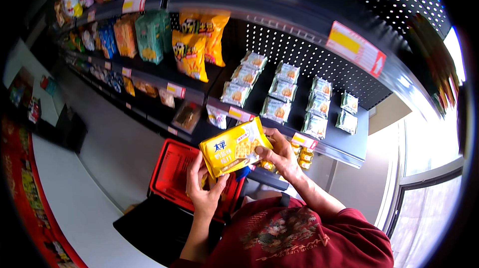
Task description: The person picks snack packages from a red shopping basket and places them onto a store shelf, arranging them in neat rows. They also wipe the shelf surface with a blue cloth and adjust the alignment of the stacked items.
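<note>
Both hands hold a yellow packet of crackers in front of the chest. My left hand grips its lower left edge, with the thumb at the bottom corner. My right hand holds the right end, thumb on the printed front. Part of another yellow pack shows beneath the packet; whether it is held cannot be told. Below the hands stands a red plastic basket, its contents largely hidden. Small green-and-white biscuit packs lie in rows on the shelf just beyond.
Yellow chip bags and green snack packs stand farther left on the shelving. An upper shelf edge with a price tag juts out overhead. Small golden packs sit on a lower shelf. A white counter runs along the left; a window is at right.
</note>
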A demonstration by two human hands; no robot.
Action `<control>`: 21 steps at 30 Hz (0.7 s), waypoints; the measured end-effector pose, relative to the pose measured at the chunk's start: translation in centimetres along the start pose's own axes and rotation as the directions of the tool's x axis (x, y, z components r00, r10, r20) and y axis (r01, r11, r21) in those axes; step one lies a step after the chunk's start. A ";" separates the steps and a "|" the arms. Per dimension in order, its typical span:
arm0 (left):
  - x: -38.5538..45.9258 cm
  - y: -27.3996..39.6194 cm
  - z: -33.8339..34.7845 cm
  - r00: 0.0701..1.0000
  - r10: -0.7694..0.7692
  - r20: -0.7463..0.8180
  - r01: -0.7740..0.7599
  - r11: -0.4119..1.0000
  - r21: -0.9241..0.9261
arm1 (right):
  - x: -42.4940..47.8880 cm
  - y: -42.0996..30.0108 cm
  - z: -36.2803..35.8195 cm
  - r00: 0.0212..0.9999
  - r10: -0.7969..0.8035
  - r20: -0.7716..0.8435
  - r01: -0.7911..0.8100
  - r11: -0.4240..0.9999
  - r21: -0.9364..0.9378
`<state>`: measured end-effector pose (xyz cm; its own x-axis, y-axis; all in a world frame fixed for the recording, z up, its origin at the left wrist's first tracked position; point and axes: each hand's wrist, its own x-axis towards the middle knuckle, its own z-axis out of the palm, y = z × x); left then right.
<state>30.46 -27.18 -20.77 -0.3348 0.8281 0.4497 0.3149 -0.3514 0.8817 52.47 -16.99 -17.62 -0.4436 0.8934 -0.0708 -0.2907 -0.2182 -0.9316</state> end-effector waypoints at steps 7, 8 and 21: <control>5.5 5.3 -0.2 0.973 0.230 -0.018 -0.228 0.948 -0.221 | -2.6 -8.2 2.5 0.947 -0.317 0.051 0.319 0.911 -0.263; 6.6 5.9 -0.6 0.963 0.269 -0.024 -0.267 0.937 -0.224 | -2.6 -9.6 2.7 0.893 -0.438 0.103 0.440 0.807 -0.394; 24.9 17.4 2.0 0.807 0.588 0.054 -0.570 0.799 -0.190 | 1.4 -26.2 5.4 0.334 -0.865 0.375 0.508 -0.170 -0.844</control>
<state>29.34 -11.79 5.45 -0.0368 0.4850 0.8737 0.2743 -0.8358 0.4756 54.90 -12.20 8.58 -0.2149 0.3402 0.9155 0.5397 0.8226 -0.1790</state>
